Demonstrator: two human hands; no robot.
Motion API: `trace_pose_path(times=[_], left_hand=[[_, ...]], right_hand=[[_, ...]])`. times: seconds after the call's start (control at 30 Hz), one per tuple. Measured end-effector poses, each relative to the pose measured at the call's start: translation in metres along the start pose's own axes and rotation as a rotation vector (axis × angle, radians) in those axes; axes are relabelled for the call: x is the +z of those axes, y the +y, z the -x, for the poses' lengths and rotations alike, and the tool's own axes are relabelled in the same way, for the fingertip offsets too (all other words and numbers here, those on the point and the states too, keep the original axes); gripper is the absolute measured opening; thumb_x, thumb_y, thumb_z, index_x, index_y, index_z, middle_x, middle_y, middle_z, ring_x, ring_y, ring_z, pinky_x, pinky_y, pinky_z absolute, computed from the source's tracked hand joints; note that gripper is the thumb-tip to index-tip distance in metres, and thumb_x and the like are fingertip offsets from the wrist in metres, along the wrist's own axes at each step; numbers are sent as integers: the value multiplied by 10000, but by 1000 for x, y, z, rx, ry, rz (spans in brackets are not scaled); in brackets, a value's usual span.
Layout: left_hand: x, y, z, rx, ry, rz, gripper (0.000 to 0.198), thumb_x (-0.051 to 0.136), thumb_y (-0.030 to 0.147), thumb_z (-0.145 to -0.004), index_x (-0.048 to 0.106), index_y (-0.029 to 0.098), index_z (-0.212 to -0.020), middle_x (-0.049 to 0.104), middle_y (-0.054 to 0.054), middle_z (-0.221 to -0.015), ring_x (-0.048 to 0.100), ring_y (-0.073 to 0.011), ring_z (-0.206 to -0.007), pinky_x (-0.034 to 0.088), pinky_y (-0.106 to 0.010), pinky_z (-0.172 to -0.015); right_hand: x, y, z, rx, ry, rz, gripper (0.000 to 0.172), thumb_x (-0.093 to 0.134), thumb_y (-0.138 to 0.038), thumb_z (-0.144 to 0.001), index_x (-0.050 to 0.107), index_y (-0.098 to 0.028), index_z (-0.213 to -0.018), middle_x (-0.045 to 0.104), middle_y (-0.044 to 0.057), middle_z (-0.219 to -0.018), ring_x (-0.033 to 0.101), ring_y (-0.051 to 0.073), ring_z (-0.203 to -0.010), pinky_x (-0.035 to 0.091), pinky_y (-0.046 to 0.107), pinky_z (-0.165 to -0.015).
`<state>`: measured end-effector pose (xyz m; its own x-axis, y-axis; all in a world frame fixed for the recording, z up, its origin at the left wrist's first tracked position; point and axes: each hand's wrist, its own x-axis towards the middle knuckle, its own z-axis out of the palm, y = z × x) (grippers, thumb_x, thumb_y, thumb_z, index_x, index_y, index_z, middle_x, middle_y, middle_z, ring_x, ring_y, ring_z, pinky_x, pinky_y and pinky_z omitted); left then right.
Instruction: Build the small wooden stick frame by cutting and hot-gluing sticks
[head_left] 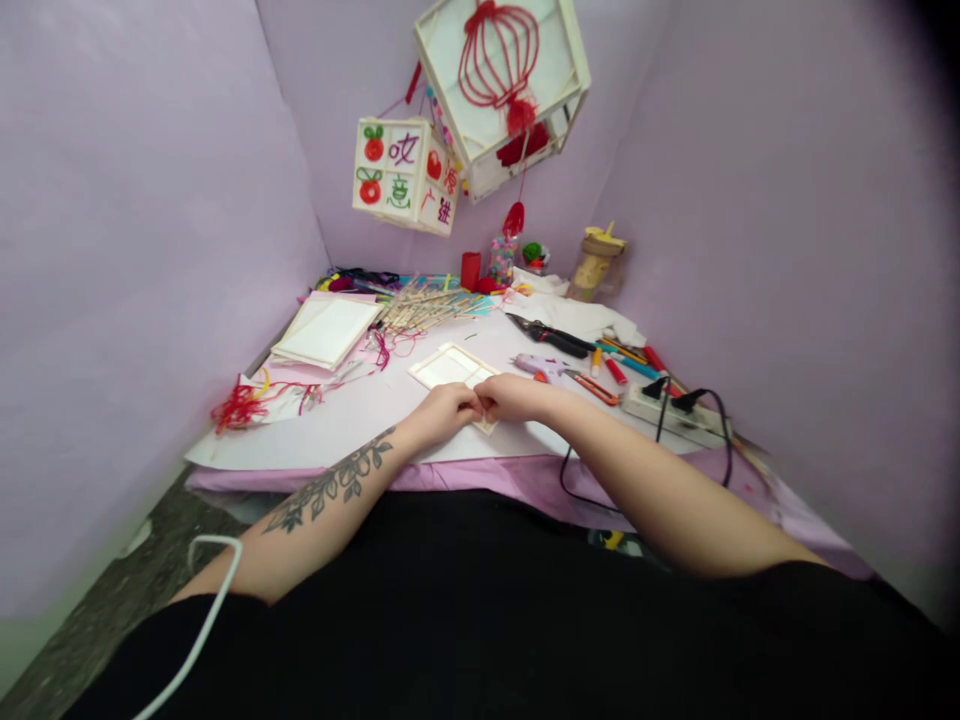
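Note:
A small white panel (436, 371) framed with thin wooden sticks lies on the white tabletop, partly covered by my hands. Over its near part, my left hand (451, 408) is closed, fingers curled and pinched together. My right hand (510, 397) meets it there, also closed, with the fingertips of both hands almost touching. Whatever sits between the fingers is hidden. Right of my hands rest a lilac glue gun (541, 366) and orange-handled snips (592, 386). Black-handled pliers-like cutters (551, 334) lie a little farther back.
Stacked framed panels (328, 330) lie at left, beside a pile of sticks (424, 307) and red yarn (238, 408). A power strip (675, 413) with black cords is at right. A drink cup (596, 262) stands at the back. Two decorated box lanterns (405, 172) hang above.

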<state>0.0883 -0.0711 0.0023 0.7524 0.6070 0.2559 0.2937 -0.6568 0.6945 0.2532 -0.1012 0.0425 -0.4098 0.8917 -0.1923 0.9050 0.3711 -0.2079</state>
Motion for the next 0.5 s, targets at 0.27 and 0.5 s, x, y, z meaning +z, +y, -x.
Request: trace_pose_path(times=[0.27, 0.5], left_hand=[[-7, 9, 10, 68, 144, -56, 97, 608, 150, -789, 699, 182, -776, 660, -36, -799, 595, -162, -803, 439, -272, -797], [-55, -18, 19, -11, 201, -405, 204, 529, 125, -826, 686, 157, -952, 682, -85, -995, 587, -223, -982, 435, -375, -933]], right_hand=[[-12, -1, 22, 10, 103, -51, 82, 665, -96, -712, 665, -177, -722, 654, 1, -713, 559, 131, -662, 366, 213, -590], [36, -3, 70, 66, 748, -302, 161, 523, -170, -861, 677, -170, -816, 658, 61, -800, 597, 183, -762, 467, 309, -727]])
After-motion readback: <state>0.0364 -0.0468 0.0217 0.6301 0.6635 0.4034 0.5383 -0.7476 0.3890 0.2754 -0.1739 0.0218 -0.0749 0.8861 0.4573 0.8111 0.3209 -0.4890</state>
